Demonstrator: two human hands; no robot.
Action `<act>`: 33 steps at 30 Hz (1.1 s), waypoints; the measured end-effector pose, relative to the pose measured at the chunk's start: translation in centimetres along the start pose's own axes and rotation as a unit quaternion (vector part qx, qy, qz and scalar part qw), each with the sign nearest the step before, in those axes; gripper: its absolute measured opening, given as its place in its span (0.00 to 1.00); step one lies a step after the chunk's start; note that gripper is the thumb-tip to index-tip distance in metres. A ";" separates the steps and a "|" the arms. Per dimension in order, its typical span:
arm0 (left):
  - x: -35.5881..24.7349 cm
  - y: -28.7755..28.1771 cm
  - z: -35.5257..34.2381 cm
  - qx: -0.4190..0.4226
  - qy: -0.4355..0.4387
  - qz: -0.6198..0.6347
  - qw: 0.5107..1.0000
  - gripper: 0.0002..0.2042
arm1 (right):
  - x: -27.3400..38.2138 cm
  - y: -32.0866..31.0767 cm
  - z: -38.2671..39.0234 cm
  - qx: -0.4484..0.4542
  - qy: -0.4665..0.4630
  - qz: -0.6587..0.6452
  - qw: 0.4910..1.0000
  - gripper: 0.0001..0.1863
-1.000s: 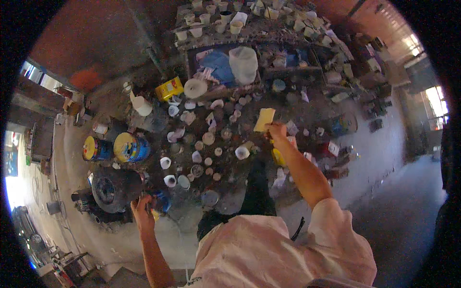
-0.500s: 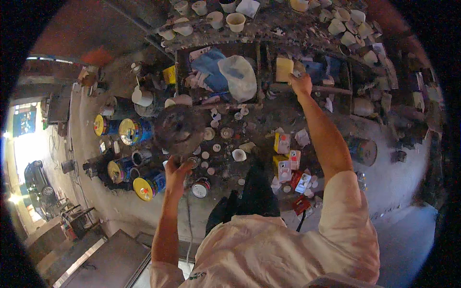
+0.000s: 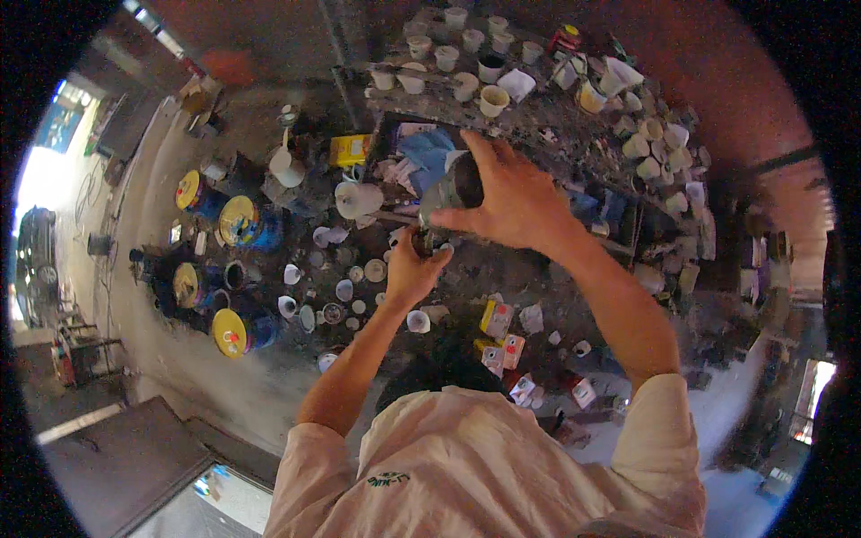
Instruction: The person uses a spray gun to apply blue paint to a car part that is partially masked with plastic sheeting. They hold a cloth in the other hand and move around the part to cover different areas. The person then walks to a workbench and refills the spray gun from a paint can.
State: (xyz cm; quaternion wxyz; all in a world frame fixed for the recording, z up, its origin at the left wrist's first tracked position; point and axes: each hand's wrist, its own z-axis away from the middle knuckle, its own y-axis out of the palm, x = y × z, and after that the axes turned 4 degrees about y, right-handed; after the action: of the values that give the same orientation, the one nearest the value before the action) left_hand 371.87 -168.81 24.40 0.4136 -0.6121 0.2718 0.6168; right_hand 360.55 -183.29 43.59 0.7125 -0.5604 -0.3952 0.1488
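My left hand is raised in front of my chest, with its fingers closed round the lower end of a dark tool with a round pad, probably a sander. The pad is tilted nearly edge-on, with a grey-green side and a dark side. My right hand spans the pad, thumb low and forefinger high, seemingly gripping its rim. Part of the tool is hidden behind my fingers. Behind it, a blue cloth lies in an open shelf compartment.
Many used cups crowd the bench top. Blue drums with yellow lids stand at the left. Small cups and cans litter the ground below my hands. Several small boxes lie right of centre. A white bucket sits beside the shelf.
My right hand has left the shelf with the yellow block and come to the round pad. My left hand has moved right and up with the tool. The view has turned.
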 end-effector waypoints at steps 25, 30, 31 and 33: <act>-0.1 -16.3 18.8 -0.289 0.173 -0.112 0.935 0.52 | 21.6 12.4 10.8 -0.110 -0.358 -0.016 0.927 0.43; 2.0 -22.7 25.2 -0.360 0.146 -0.120 0.914 0.53 | 28.8 16.8 11.8 -0.091 -0.431 -0.130 0.889 0.39; 2.2 -24.4 26.6 -0.375 0.145 -0.128 0.907 0.53 | 30.6 17.6 12.1 -0.084 -0.449 -0.149 0.877 0.38; 2.5 -28.1 30.0 -0.400 0.183 -0.184 0.879 0.52 | 34.4 19.4 13.1 -0.088 -0.481 -0.198 0.850 0.37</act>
State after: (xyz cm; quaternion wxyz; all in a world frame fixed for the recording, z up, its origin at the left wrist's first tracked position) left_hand 379.90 -128.78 29.87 0.1828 -0.8663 -0.0447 0.4628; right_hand 377.62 -145.43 40.22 0.3958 -0.3888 -0.8024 0.2200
